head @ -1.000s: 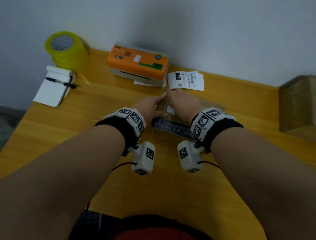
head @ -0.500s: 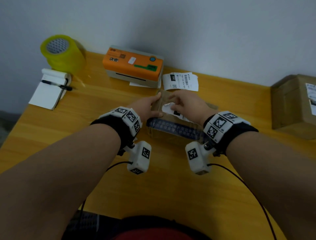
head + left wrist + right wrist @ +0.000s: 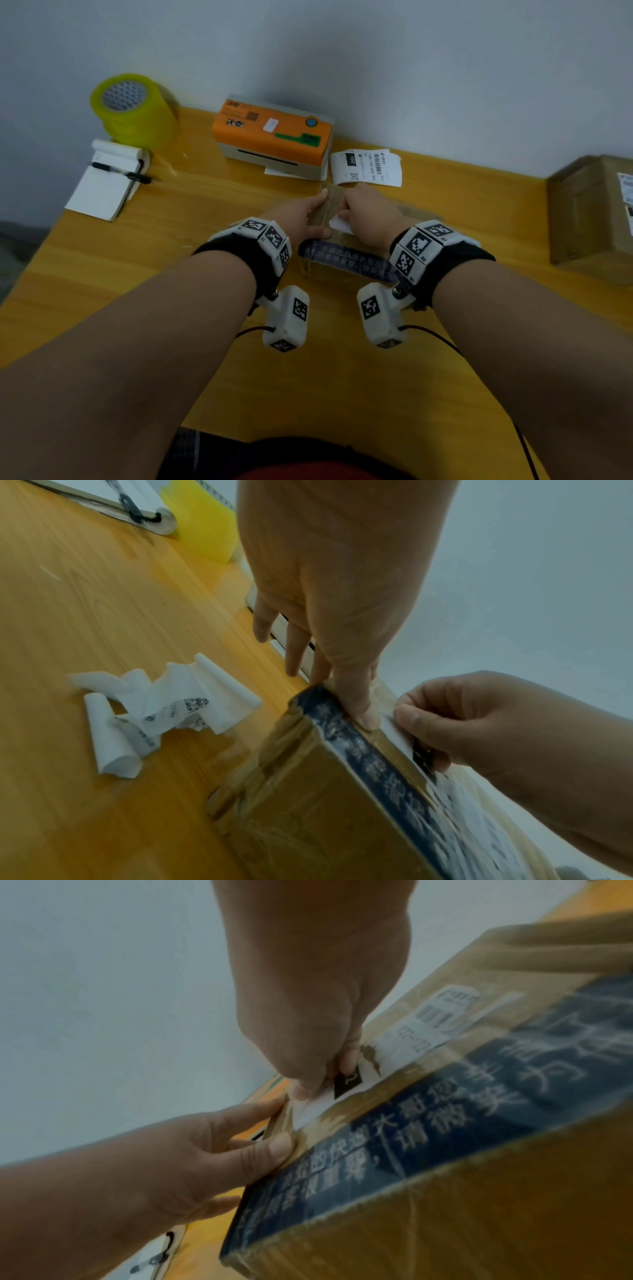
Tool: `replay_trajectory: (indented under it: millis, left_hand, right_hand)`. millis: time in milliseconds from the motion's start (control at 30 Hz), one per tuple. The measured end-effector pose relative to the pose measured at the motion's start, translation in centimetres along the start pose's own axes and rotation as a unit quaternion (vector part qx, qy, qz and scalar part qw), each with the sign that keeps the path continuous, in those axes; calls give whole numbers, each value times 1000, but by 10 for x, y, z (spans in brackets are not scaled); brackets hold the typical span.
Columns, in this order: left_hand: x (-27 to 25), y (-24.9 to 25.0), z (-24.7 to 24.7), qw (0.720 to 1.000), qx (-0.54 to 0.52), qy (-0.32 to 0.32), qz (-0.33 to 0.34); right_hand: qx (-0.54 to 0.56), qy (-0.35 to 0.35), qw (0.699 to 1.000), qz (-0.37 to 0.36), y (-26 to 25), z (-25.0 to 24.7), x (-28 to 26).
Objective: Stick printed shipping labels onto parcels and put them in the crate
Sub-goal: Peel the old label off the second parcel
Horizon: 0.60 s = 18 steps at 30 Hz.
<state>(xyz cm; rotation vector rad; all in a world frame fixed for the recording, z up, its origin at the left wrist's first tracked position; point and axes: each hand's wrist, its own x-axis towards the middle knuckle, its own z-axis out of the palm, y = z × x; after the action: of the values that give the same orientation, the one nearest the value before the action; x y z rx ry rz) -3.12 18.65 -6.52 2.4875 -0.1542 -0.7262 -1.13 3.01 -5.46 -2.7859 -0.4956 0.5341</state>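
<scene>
A brown cardboard parcel [image 3: 342, 265] with dark blue printed tape lies on the table between my wrists. My left hand [image 3: 318, 219] grips its left end, thumb on the top edge and fingers down the side, as the left wrist view shows [image 3: 315, 674]. My right hand [image 3: 342, 216] pinches the near-left corner of a white shipping label [image 3: 339, 224] lying on the parcel's top. In the right wrist view the right hand [image 3: 325, 1085] holds the label [image 3: 346, 1096] by its black square, close to the left hand's thumb [image 3: 277, 1148]. An older, torn label [image 3: 428, 1026] sits further along the top.
An orange label printer [image 3: 274, 133] stands at the back, a printed label [image 3: 366, 166] beside it. Yellow tape roll [image 3: 133, 109] and notepad with pen [image 3: 106, 181] are at back left. Another labelled parcel [image 3: 589, 205] sits far right. Curled backing strips [image 3: 164, 712] lie left of the parcel.
Half a second ago my right hand was further right on the parcel's top; it has come back beside the left hand. My left hand has kept its hold on the parcel's end.
</scene>
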Motion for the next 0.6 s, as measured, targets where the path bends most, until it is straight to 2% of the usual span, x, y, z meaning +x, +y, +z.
replay_trajectory:
  millis: [233, 367, 500, 600]
  left_hand:
    - [-1, 0, 1, 999, 30, 10, -11]
    - [-1, 0, 1, 999, 28, 6, -16]
    - [-2, 3, 1, 999, 35, 2, -23]
    - [-2, 3, 2, 998, 52, 10, -24]
  right_hand:
    - [100, 40, 994, -1, 13, 0, -17]
    - [187, 31, 982, 14, 20, -5, -23]
    - [188, 41, 981, 1, 22, -6, -29]
    - [141, 42, 989, -26, 23, -8, -34]
